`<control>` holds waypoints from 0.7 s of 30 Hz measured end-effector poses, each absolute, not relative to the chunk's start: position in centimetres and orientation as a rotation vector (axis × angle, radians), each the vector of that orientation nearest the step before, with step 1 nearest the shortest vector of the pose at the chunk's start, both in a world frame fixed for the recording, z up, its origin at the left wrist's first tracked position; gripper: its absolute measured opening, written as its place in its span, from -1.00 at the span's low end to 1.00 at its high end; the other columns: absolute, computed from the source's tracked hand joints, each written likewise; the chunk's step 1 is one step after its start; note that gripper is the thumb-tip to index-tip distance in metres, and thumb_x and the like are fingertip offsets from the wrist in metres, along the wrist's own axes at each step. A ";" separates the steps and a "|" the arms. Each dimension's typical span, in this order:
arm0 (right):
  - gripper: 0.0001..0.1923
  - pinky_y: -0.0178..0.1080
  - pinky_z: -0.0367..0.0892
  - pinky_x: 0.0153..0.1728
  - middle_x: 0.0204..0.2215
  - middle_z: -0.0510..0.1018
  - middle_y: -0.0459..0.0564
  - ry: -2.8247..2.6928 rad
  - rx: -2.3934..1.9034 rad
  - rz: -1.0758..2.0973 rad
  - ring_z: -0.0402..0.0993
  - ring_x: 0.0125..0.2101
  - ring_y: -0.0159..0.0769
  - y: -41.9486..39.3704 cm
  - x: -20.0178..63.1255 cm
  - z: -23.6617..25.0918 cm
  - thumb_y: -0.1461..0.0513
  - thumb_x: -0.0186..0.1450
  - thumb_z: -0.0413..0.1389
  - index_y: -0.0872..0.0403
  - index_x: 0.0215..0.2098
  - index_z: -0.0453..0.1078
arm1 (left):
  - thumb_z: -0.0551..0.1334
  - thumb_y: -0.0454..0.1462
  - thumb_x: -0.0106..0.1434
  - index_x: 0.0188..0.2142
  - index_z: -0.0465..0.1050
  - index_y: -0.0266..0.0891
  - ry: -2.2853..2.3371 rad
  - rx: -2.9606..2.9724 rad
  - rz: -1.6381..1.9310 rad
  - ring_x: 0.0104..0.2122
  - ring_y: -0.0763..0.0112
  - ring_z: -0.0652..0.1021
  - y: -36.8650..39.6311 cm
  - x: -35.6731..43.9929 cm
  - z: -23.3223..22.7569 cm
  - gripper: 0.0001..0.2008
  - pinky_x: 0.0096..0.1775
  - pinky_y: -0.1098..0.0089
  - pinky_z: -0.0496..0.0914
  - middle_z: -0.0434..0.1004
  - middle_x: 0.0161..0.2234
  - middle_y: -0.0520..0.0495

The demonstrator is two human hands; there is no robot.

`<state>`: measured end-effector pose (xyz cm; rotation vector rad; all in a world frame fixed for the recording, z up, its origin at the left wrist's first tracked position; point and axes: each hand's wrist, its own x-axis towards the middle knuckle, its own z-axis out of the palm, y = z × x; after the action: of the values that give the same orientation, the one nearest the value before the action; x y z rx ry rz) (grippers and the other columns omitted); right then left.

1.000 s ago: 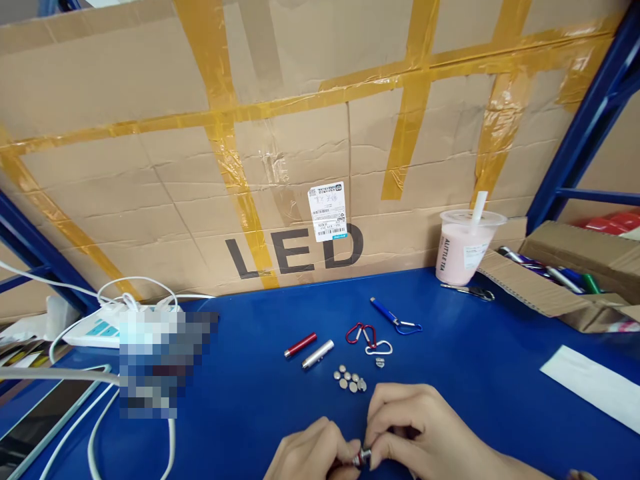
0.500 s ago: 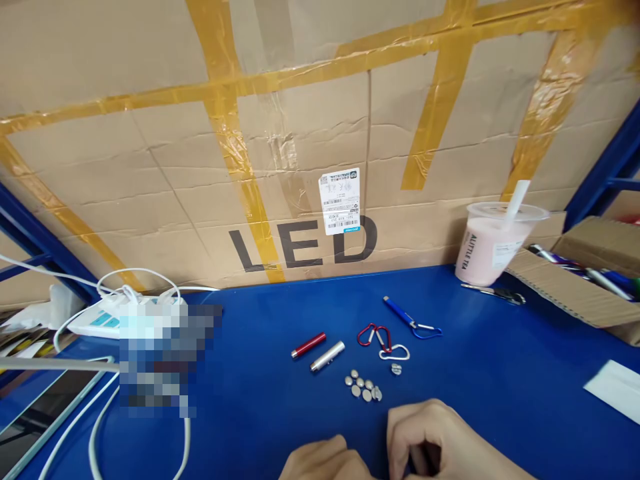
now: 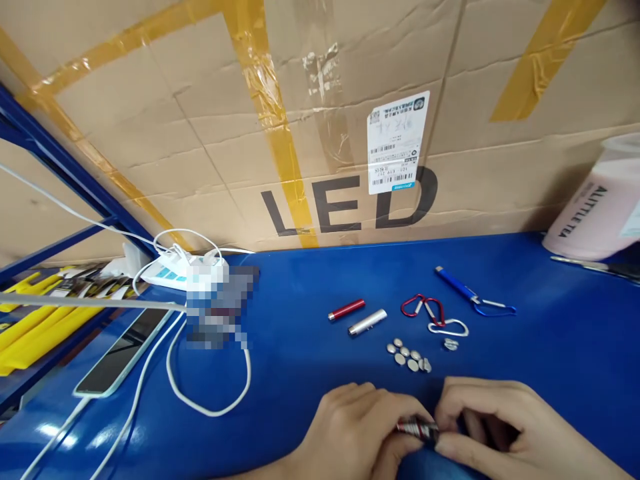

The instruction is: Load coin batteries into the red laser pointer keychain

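Moved since the earlier frame: both hands now sit further up in view, fully shown, and the small red metal cylinder piece (image 3: 417, 428) between them shows again; the cardboard wall and the tabletop items appear shifted right and nearer.

Landmark: cluster of silver button-cell batteries (image 3: 409, 356) on the blue tabletop (image 3: 300, 373).

- Left hand (image 3: 357, 430): just below the cluster, fingers curled, thumb and fingertips pinching the left end of the red cylinder piece.
- Right hand (image 3: 505, 430): below and right of the cluster, fingers curled, pinching the right end of the same piece.
- Red cylinder piece: held off the table between both hands, lying roughly level, just below the cluster.
- Slim red metal tube (image 3: 347, 310): up and left of the cluster.
- Slim silver metal tube (image 3: 367, 322): just left of the cluster, beside the red tube.
- Red carabiner clip (image 3: 423, 306) and silver carabiner clip (image 3: 449, 328): just above and right of the cluster, touching each other.
- Small silver cap (image 3: 451, 344): just right of the cluster.
- Blue pen-shaped torch with blue carabiner (image 3: 473, 299): further up and right.
- Pink drink cup (image 3: 597, 210): well to the right, at the frame edge.
- White cable loop (image 3: 210, 400): well to the left.
- Brown taped cardboard box printed "LED" (image 3: 345, 210): behind.
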<state>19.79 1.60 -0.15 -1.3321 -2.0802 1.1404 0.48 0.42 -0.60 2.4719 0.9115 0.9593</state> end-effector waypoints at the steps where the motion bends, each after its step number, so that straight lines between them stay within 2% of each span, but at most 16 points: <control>1: -0.81 -0.43 0.14 -0.69 -0.71 0.39 -0.16 -2.064 -1.319 1.117 0.22 -0.70 -0.46 1.5 19.8 -0.1 0.12 0.11 0.17 0.01 -0.61 0.43 | 0.00 -0.29 0.39 -0.24 0.37 -0.27 0.929 2.406 0.933 -0.54 0.48 0.50 0.3 0.4 -0.5 -0.81 -0.44 0.50 0.32 0.56 -0.44 0.01; 3: -0.86 -0.45 0.17 -0.70 -0.67 0.44 -0.17 -2.023 -1.298 1.057 0.24 -0.70 -0.47 1.4 19.8 0.1 0.12 0.11 0.20 -0.02 -0.55 0.46 | 0.06 -0.35 0.34 -0.21 0.37 -0.26 0.963 2.296 0.893 -0.50 0.47 0.50 0.1 0.3 -0.3 -0.88 -0.41 0.51 0.33 0.55 -0.41 0.00; 9: -0.89 -0.48 0.20 -0.75 -0.63 0.47 -0.19 -1.934 -1.201 0.874 0.26 -0.73 -0.52 1.4 20.1 0.0 0.14 0.08 0.28 -0.02 -0.49 0.47 | 0.09 -0.40 0.29 -0.19 0.36 -0.24 0.981 2.194 0.829 -0.49 0.46 0.47 -0.1 0.2 0.2 -0.86 -0.42 0.51 0.30 0.52 -0.41 0.00; 15: -0.94 -0.50 0.27 -0.70 -0.57 0.49 -0.14 -1.989 -0.986 0.778 0.33 -0.69 -0.53 1.5 20.4 0.2 0.18 0.16 0.24 -0.02 -0.41 0.53 | 0.08 -0.39 0.30 -0.19 0.35 -0.27 0.963 2.145 0.809 -0.48 0.46 0.44 -0.2 0.1 0.2 -0.87 -0.40 0.50 0.30 0.48 -0.42 -0.02; 21: -0.89 -0.44 0.34 -0.63 -0.51 0.52 -0.08 -2.014 -0.939 0.659 0.43 -0.59 -0.45 1.5 20.4 0.2 0.17 0.22 0.19 0.00 -0.34 0.55 | 0.03 -0.34 0.34 -0.14 0.34 -0.25 0.948 1.905 0.728 -0.49 0.47 0.44 0.1 -0.1 0.3 -0.84 -0.39 0.50 0.31 0.43 -0.49 0.02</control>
<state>20.41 1.48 0.18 -0.9395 -2.0141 0.6589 -0.12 0.08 0.33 1.9049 0.9478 0.7276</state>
